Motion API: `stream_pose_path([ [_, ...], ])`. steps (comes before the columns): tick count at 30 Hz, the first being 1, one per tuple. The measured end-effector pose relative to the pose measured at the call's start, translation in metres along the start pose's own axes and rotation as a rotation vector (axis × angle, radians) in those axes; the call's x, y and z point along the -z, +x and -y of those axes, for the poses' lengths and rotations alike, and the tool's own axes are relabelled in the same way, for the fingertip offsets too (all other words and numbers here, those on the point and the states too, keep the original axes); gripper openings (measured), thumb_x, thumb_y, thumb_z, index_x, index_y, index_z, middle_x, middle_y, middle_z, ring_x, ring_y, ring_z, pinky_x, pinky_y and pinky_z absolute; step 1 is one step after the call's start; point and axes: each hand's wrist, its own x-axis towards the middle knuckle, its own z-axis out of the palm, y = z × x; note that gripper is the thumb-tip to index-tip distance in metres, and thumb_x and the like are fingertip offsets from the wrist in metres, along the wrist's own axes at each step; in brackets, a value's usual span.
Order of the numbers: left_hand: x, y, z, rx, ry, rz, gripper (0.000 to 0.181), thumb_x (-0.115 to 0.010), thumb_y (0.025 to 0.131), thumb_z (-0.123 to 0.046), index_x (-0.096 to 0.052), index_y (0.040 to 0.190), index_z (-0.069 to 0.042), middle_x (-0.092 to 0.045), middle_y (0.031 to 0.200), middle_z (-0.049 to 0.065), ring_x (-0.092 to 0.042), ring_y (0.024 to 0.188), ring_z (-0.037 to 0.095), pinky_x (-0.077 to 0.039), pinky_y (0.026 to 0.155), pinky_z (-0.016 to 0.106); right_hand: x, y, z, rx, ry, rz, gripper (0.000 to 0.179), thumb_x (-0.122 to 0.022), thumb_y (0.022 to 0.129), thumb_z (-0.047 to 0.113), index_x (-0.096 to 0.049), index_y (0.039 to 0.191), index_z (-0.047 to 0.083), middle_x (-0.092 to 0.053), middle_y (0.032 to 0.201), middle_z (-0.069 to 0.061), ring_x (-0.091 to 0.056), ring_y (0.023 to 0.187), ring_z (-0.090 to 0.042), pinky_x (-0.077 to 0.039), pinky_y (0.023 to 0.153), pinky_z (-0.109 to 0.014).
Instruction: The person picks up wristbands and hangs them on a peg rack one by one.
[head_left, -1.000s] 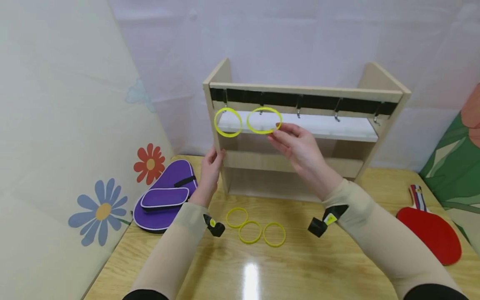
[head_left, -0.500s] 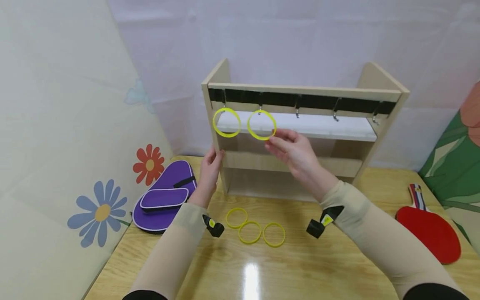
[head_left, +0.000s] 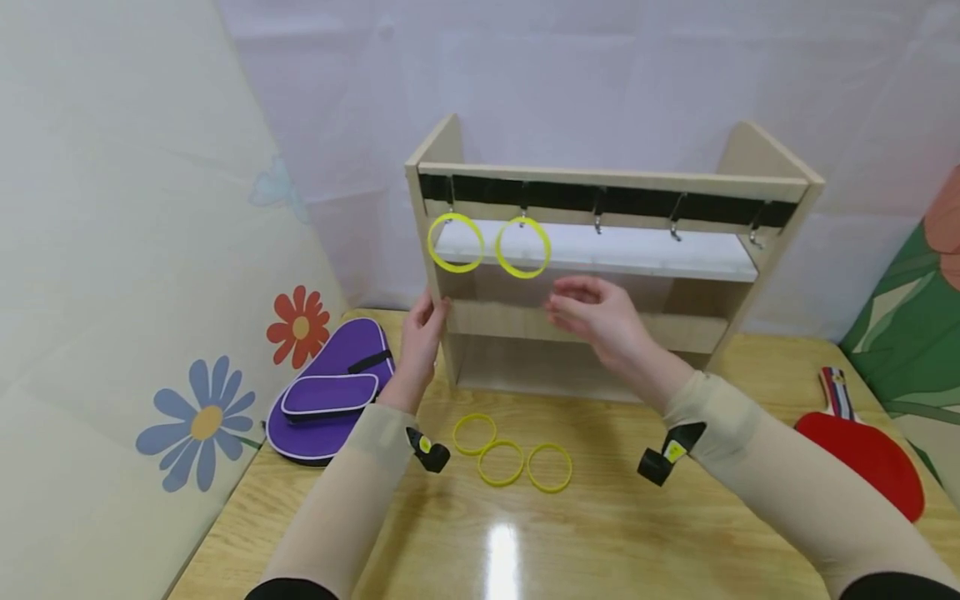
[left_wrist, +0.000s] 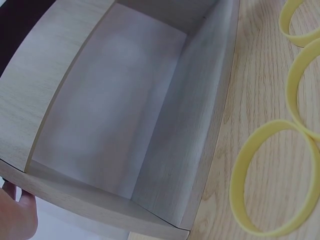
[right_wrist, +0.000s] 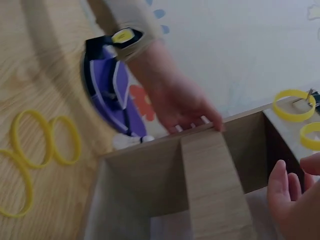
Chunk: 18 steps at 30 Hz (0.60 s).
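A small wooden shelf (head_left: 517, 322) stands on the table, with a row of metal hooks along the black strip under its top rail. Yellow rings hang from the two leftmost hooks, the far-left ring (head_left: 456, 269) and the second ring (head_left: 522, 273). My left hand (head_left: 422, 343) grips the shelf's left side panel at its front edge; in the right wrist view the left hand (right_wrist: 182, 102) shows at that panel's outer face. Just below and right of the second ring is my right hand (head_left: 603, 321), fingers loosely bent, holding nothing.
Three yellow rings lie on the table before the shelf, one of them a ring (left_wrist: 238, 185) in the left wrist view. A purple paddle case (head_left: 330, 396) lies at left, a red table tennis paddle (head_left: 862, 458) at right. Three hooks, such as the middle hook (head_left: 597, 221), bear nothing.
My right hand has let go of the second ring and drawn down and to the right. That ring now hangs from its hook. The left hand stays on the side panel.
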Motion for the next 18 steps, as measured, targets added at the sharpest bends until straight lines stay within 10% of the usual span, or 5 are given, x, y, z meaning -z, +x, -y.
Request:
stream_pose_path([
  [18, -0.001, 0.0, 0.001, 0.0, -0.013, -0.011, 0.05, -0.05, 0.102, -0.019, -0.041, 0.152, -0.018, -0.048, 0.151, 0.013, -0.051, 0.124, 0.022, -0.039, 0.108, 0.039, 0.032, -0.01, -0.057, -0.003, -0.421, 0.079, 0.038, -0.066, 0.091, 0.001, -0.057, 0.126, -0.008, -0.069, 0.107, -0.013, -0.067, 0.09, -0.015, -0.058, 0.084, -0.034],
])
